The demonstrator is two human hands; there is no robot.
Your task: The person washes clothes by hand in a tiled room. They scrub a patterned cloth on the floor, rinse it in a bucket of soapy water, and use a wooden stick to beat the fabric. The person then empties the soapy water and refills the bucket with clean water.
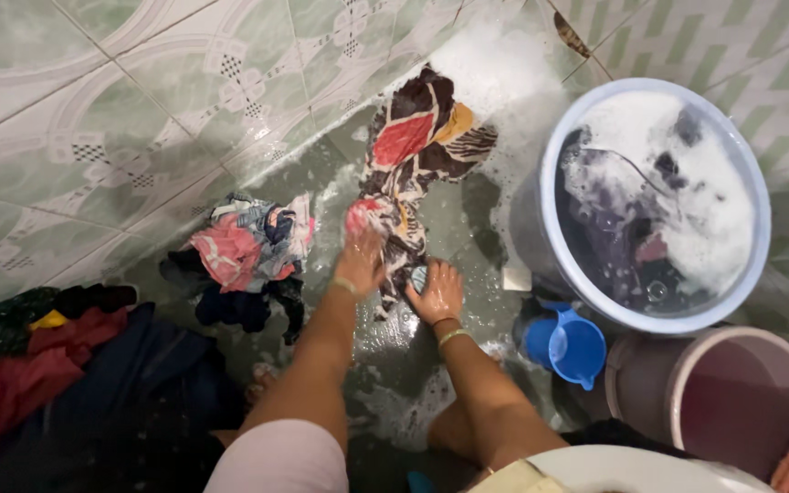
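A wet patterned garment [417, 151] in red, black, orange and cream lies stretched out on the soapy grey floor. My left hand [359, 260] presses down on its near end and grips the cloth; the fingers are blurred. Just to the right, my right hand [437, 292] rests on the same garment, closed over a small blue-grey object [418, 277] that I cannot make out clearly. Both wrists wear thin bangles. Foam spreads over the floor around the cloth.
A pale blue bucket [751, 274] of suds and soaking clothes stands at right, with a blue scoop [570, 345] and a mauve bucket [650, 383] below it. A heap of wet clothes [244, 251] lies left; dark and red laundry [57, 383] is piled at the lower left. Tiled walls rise behind.
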